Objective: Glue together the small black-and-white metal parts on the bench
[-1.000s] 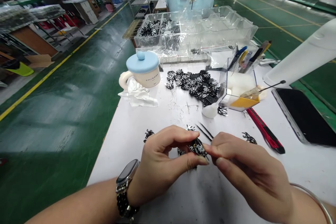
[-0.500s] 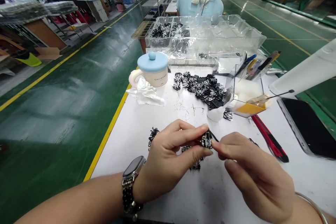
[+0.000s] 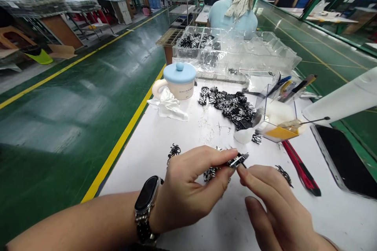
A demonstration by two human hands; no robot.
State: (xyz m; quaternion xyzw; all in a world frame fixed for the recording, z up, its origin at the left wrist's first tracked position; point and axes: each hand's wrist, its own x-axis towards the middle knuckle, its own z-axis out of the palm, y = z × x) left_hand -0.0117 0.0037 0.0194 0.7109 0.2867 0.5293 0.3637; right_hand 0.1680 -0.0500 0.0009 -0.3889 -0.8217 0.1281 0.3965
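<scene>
My left hand (image 3: 191, 186) pinches a small black and metal part (image 3: 238, 160) between thumb and forefinger. Right beside it, my right hand (image 3: 277, 202) touches the part's lower right end with the tip of its forefinger; its thumb stands apart below. Partly hidden behind my left hand lies a heap of small metal pieces (image 3: 210, 175). Small black curved pieces (image 3: 174, 150) lie left of that hand, and more thin dark pieces (image 3: 284, 175) lie beyond my right hand.
A big heap of black and metal parts (image 3: 235, 109) lies mid-table. Around it are a lidded mug (image 3: 184, 89), crumpled tissue (image 3: 171, 108), a clear pen holder (image 3: 277, 119), a red cutter (image 3: 300, 168) and a phone (image 3: 344, 157). Clear trays (image 3: 250, 53) stand behind; a person (image 3: 229, 11) sits beyond.
The part has been tilted in my left fingers, so a narrower side shows. My right hand has shifted slightly down, its thumb farther from the forefinger. The camera view has shifted a little.
</scene>
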